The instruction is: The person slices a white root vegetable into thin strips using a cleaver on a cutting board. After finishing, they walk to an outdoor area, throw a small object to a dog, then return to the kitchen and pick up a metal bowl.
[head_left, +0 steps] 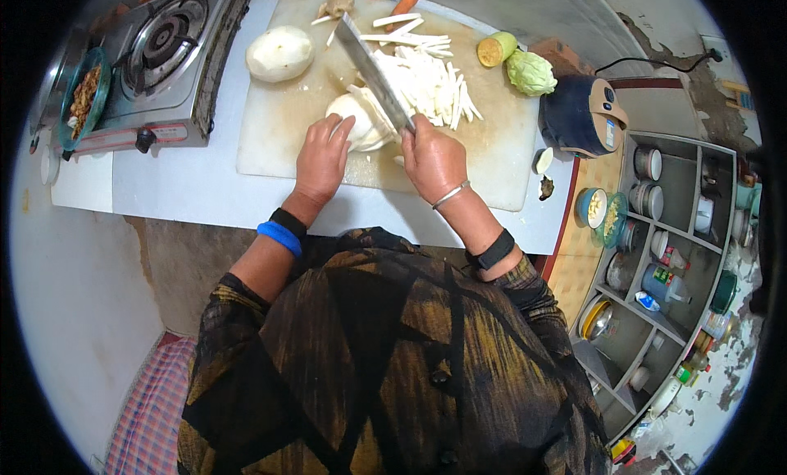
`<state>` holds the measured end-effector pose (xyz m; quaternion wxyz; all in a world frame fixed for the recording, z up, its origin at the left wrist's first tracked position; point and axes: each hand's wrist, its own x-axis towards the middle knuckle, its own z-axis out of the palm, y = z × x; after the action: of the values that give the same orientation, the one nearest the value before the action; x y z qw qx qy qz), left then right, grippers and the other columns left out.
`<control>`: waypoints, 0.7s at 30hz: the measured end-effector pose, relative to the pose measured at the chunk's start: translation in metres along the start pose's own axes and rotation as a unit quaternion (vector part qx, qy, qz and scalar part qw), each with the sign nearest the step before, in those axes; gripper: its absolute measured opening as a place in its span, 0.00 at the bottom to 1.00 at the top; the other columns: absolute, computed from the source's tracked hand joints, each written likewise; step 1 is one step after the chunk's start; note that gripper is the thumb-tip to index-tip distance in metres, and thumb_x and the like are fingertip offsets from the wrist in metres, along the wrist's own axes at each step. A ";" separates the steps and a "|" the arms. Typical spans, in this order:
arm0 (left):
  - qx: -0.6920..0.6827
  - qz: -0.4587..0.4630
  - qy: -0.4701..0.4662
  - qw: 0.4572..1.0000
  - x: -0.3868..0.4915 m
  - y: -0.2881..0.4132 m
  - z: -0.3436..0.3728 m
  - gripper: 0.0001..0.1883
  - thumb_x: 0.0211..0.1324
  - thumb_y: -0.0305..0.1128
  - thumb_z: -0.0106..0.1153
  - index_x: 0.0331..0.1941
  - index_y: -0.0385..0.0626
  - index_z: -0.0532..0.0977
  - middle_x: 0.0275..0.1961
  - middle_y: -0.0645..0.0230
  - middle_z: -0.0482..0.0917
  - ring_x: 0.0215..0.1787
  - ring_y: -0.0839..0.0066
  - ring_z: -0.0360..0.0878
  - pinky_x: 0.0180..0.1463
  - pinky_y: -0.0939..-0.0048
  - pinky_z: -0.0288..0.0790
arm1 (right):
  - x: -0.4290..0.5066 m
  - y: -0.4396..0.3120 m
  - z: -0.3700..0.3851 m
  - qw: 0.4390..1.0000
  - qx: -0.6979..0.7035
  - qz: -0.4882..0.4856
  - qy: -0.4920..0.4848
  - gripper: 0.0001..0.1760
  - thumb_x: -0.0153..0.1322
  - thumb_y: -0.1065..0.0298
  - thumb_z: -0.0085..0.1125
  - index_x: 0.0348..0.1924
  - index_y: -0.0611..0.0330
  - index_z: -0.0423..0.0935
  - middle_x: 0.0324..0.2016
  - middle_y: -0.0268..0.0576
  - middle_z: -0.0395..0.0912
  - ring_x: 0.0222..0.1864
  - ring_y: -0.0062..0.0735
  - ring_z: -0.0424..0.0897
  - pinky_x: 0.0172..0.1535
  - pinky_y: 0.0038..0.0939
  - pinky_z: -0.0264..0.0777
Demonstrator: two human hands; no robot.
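My left hand (324, 150) presses on a peeled, partly sliced white vegetable (361, 121) on the pale cutting board (270, 146). In my right hand (434, 158) is the handle of a cleaver (376, 72), its blade slanting up and to the left along the vegetable's cut side. White strips (433, 84) lie heaped right of the blade. A whole peeled white vegetable (280, 53) rests at the board's upper left. Farther back are a piece of ginger root (336, 3) and a carrot (403, 11), partly behind strips.
A gas stove (166, 63) stands left, with a glass dish of food (86, 100) on it. Toward the right are a cut green squash (497, 48), a small cabbage (531, 73), a dark rice cooker (581, 115) and shelves (661, 247) of dishes. Two bowls stand near the shelves.
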<state>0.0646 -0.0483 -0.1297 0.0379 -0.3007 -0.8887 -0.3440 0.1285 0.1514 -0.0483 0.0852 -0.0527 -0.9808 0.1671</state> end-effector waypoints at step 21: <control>-0.008 0.010 0.007 1.000 -0.006 -0.004 -0.002 0.21 0.63 0.25 0.60 0.61 0.46 0.76 0.63 0.58 0.76 0.63 0.53 0.74 0.68 0.56 0.71 | -0.001 -0.011 0.003 0.995 0.022 0.030 -0.090 0.11 0.77 0.62 0.56 0.42 0.62 0.73 0.20 0.55 0.81 0.24 0.59 0.82 0.30 0.52 0.76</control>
<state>0.0667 -0.0547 -0.1325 0.0453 -0.3074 -0.8824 -0.3532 0.1283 0.1397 -0.0469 -0.0070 -0.0648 -0.9786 0.1954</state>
